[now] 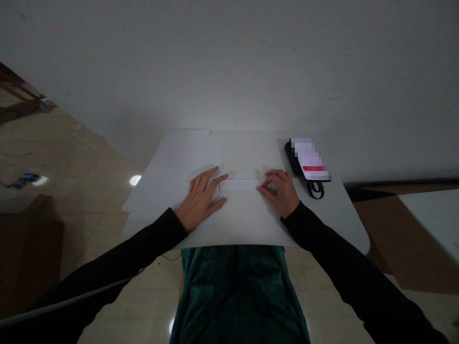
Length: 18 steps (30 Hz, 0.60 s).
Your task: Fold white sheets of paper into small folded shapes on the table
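A small folded piece of white paper (238,184) lies on the white table between my hands. It has a long flat band along its near side and a triangular peak at the far side. My left hand (202,200) rests at its left end, fingers spread, partly over the loose sheets. At the right end, my right hand (281,191) pinches the paper's edge between thumb and fingertips. My fingers hide both ends of the folded paper.
White paper sheets (172,162) overlap on the table's left side, past its edge. A phone (310,160) with a blurred screen and a black strap leans at the back right. A wall (233,71) rises behind the table (247,224). A green cloth (240,291) covers my lap.
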Each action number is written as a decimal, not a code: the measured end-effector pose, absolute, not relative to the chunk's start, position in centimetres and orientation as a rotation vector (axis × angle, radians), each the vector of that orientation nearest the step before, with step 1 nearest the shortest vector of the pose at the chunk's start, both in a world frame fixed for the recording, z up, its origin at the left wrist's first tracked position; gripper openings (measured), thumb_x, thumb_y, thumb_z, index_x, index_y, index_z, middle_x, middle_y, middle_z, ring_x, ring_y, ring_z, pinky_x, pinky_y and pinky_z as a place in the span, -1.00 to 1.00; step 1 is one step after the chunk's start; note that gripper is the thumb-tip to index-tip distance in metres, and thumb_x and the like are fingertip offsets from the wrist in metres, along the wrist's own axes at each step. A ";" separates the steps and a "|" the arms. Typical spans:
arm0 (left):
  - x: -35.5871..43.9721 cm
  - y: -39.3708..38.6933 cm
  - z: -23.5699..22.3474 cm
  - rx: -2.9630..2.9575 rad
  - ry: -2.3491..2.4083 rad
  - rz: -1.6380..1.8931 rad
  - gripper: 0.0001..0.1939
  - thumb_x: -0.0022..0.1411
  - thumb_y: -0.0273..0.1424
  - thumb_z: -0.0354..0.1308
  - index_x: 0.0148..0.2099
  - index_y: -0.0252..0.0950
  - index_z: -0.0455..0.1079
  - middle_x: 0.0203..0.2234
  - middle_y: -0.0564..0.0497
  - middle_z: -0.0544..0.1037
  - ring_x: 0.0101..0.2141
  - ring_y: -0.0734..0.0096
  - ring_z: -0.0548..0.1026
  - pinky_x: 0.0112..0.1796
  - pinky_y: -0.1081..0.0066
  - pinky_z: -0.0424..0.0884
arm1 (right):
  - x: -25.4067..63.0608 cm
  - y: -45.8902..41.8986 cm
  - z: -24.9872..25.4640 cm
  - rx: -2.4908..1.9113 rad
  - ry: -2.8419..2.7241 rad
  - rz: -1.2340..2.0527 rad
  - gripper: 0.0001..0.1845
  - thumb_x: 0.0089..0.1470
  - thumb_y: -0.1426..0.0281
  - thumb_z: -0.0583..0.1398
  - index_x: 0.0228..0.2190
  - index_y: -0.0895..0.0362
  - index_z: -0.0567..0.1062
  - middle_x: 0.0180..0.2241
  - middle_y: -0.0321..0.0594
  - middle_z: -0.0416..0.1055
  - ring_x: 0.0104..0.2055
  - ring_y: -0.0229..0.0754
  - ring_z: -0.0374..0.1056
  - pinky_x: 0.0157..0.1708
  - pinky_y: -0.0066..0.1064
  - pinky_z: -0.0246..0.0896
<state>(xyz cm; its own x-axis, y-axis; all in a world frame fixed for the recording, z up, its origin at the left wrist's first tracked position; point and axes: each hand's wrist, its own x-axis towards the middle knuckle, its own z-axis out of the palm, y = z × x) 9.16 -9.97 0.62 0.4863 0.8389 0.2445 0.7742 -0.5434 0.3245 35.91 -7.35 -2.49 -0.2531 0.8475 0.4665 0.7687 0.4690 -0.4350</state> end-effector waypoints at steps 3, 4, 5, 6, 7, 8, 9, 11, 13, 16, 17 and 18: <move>10.4 -9.5 0.3 2.502 1.440 0.635 -0.42 0.28 -0.24 0.04 0.29 -0.20 0.01 0.28 -0.21 0.05 0.23 0.08 0.07 0.13 0.01 0.08 | 36.2 -6.0 -2.8 -1.396 -1.996 0.350 -0.70 -0.07 0.37 0.30 -0.23 0.12 0.43 -0.26 -0.15 0.43 -0.21 -0.06 0.28 -0.19 -0.19 0.16; 10.9 -9.3 0.2 2.489 1.444 0.658 -0.40 0.28 -0.23 0.05 0.29 -0.21 -0.01 0.28 -0.21 0.06 0.23 0.07 0.07 0.13 0.01 0.06 | 36.3 -5.7 -2.8 -1.430 -1.987 0.397 -0.61 -0.10 0.37 0.32 -0.18 0.12 0.43 -0.29 -0.17 0.44 -0.23 -0.07 0.27 -0.22 -0.21 0.16; 11.3 -9.1 0.1 2.478 1.444 0.671 -0.36 0.26 -0.20 0.07 0.30 -0.22 -0.02 0.27 -0.22 0.08 0.22 0.06 0.08 0.13 0.01 0.06 | 36.3 -5.5 -2.8 -1.456 -1.988 0.435 -0.57 -0.13 0.37 0.33 -0.16 0.11 0.43 -0.31 -0.18 0.44 -0.25 -0.07 0.27 -0.24 -0.22 0.15; 11.6 -9.0 0.0 2.465 1.442 0.676 -0.33 0.25 -0.17 0.09 0.30 -0.23 -0.04 0.25 -0.23 0.12 0.21 0.06 0.10 0.12 0.02 0.06 | 36.3 -5.3 -2.8 -1.469 -2.000 0.469 -0.57 -0.14 0.37 0.34 -0.16 0.10 0.44 -0.34 -0.20 0.44 -0.26 -0.08 0.27 -0.25 -0.24 0.14; 11.9 -8.8 0.0 2.451 1.437 0.673 -0.30 0.23 -0.14 0.11 0.30 -0.25 -0.04 0.22 -0.23 0.18 0.19 0.05 0.13 0.11 0.03 0.07 | 36.2 -5.2 -2.7 -1.471 -2.017 0.497 -0.61 -0.14 0.36 0.33 -0.19 0.09 0.47 -0.37 -0.22 0.44 -0.28 -0.09 0.27 -0.27 -0.25 0.14; 12.1 -8.6 0.0 2.437 1.429 0.664 -0.28 0.21 -0.13 0.13 0.30 -0.26 -0.04 0.18 -0.22 0.24 0.16 0.06 0.17 0.09 0.04 0.09 | 36.2 -5.0 -2.6 -1.465 -2.035 0.523 -0.66 -0.14 0.35 0.33 -0.23 0.08 0.49 -0.39 -0.24 0.43 -0.30 -0.11 0.27 -0.27 -0.26 0.13; 12.3 -8.4 0.0 2.422 1.421 0.657 -0.28 0.20 -0.12 0.14 0.29 -0.26 -0.02 0.13 -0.19 0.30 0.12 0.07 0.21 0.08 0.06 0.10 | 36.2 -5.0 -2.5 -1.454 -2.051 0.543 -0.71 -0.13 0.34 0.32 -0.28 0.08 0.50 -0.40 -0.25 0.43 -0.31 -0.12 0.27 -0.28 -0.26 0.13; 12.6 -8.0 0.1 2.388 1.420 0.651 -0.28 0.18 -0.15 0.18 0.28 -0.26 0.00 0.03 -0.14 0.40 0.05 0.11 0.29 0.04 0.11 0.14 | 36.2 -4.9 -2.4 -1.444 -2.066 0.558 -0.78 -0.13 0.33 0.33 -0.36 0.09 0.51 -0.42 -0.25 0.42 -0.33 -0.14 0.26 -0.28 -0.26 0.13; 12.8 -7.4 0.3 2.355 1.437 0.647 -0.27 0.14 -0.19 0.24 0.26 -0.25 0.04 -0.07 -0.08 0.47 -0.02 0.15 0.35 0.00 0.13 0.15 | 36.2 -5.0 -2.3 -1.457 -2.062 0.540 -0.80 -0.16 0.33 0.35 -0.41 0.10 0.51 -0.39 -0.23 0.42 -0.31 -0.13 0.27 -0.25 -0.23 0.12; 13.0 -6.4 0.8 2.267 1.423 0.620 -0.29 0.07 -0.24 0.31 0.21 -0.23 0.13 -0.19 -0.01 0.51 -0.13 0.21 0.41 -0.04 0.15 0.18 | 36.3 -5.2 -2.3 -1.445 -2.026 0.512 -0.75 -0.22 0.32 0.39 -0.43 0.11 0.51 -0.34 -0.20 0.44 -0.24 -0.09 0.29 -0.18 -0.17 0.13; 13.1 -6.0 0.9 2.230 1.398 0.611 -0.32 0.05 -0.26 0.32 0.18 -0.23 0.16 -0.23 0.01 0.51 -0.16 0.24 0.42 -0.06 0.16 0.21 | 36.3 -5.3 -2.3 -1.421 -2.010 0.521 -0.75 -0.22 0.33 0.40 -0.43 0.11 0.50 -0.34 -0.20 0.44 -0.24 -0.09 0.30 -0.18 -0.16 0.13; 13.1 -5.8 1.0 2.204 1.367 0.601 -0.36 0.05 -0.27 0.32 0.15 -0.23 0.21 -0.26 0.02 0.50 -0.19 0.26 0.43 -0.08 0.18 0.24 | 36.4 -5.4 -2.3 -1.388 -1.990 0.549 -0.76 -0.21 0.33 0.39 -0.44 0.11 0.49 -0.36 -0.22 0.45 -0.26 -0.10 0.30 -0.18 -0.17 0.15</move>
